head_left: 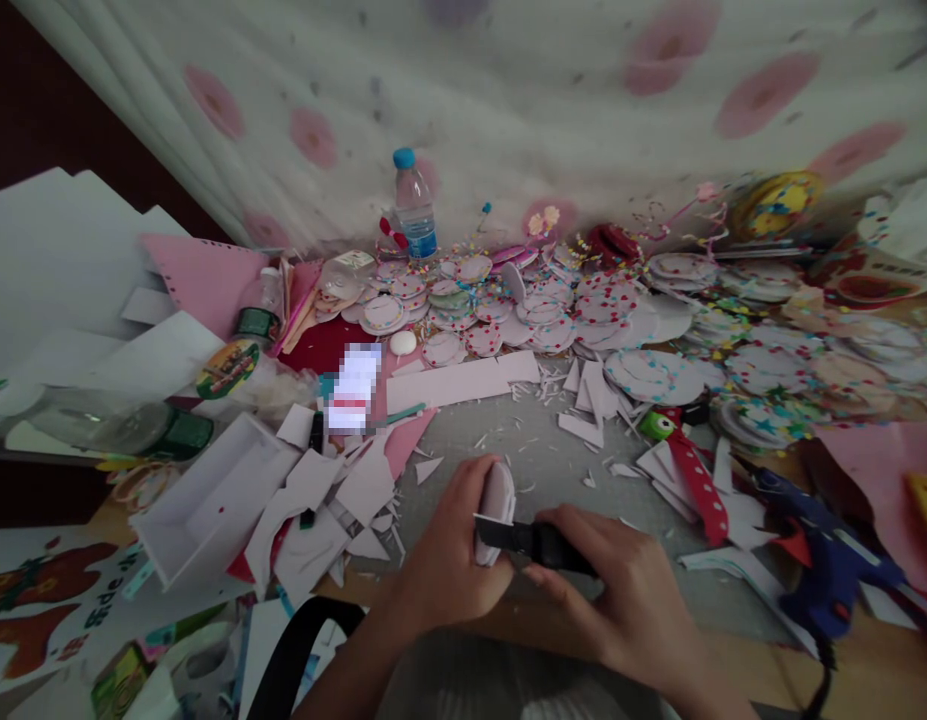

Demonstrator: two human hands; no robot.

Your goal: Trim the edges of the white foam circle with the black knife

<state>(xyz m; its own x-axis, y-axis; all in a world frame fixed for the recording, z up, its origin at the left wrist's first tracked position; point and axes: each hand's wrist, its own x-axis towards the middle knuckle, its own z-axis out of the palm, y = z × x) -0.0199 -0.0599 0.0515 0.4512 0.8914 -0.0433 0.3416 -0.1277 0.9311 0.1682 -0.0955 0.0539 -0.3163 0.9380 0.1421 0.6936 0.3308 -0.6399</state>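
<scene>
Left hand (448,560) grips a white foam disc (497,505) on edge, fingers curled round its left side, thumb side toward the camera. Right hand (624,595) is closed round a black knife (527,540); handle in the fist, blade end pointing to 9 o'clock and touching the disc's lower edge. Disc sits at low centre, just above the grey mat (538,460), between the two hands.

Mat is littered with white offcuts (590,395) and slivers. At 12 o'clock from the hands: a long white strip (463,382), beyond it a spread of dotted discs (523,305) running along the curtain (508,100). Bottle (415,205) with blue cap stands upright at the curtain, roughly 12 o'clock, well apart from the hands.

At 3 o'clock: blue glue gun (823,560) lying on the table, near the right hand but not touching. At 2 o'clock: red dotted strip (695,480) with a green end.

At 9 o'clock: white tray (208,500), open side up, with white scraps piled against it. At 10 o'clock: a clear bottle on its side (118,425). Pink sheet (208,280) further out at 10–11 o'clock. Black strap (298,645) at 7 o'clock, just beside the left forearm.
</scene>
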